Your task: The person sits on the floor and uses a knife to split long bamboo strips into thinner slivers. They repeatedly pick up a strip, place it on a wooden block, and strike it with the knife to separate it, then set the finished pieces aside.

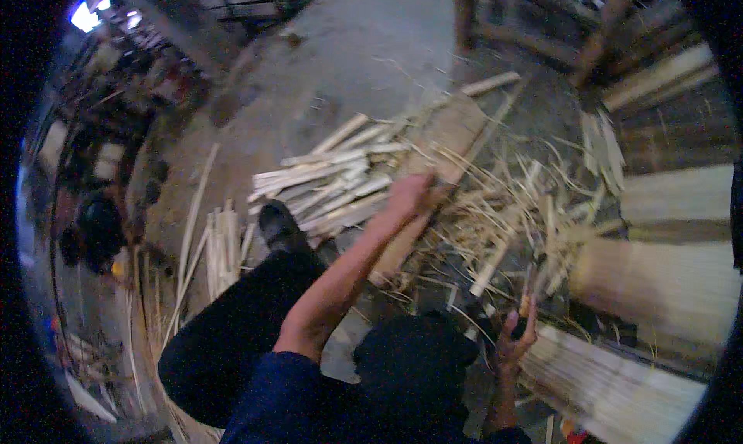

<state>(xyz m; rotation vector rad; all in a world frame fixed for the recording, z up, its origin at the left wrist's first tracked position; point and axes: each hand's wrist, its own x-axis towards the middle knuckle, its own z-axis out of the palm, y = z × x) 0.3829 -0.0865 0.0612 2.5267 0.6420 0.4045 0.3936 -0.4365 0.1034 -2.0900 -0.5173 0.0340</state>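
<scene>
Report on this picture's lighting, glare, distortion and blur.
Head view: dim overall, with grainy speckle; glare burns out the bright patch at upper left; fisheye distortion curves the scene toward black corners; the wood strips and the tool in the right grip look soft, whether from motion or focus I cannot tell.

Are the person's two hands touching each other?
No, the left hand is out at the board, while the right hand is well apart, lower and to the right.
</scene>
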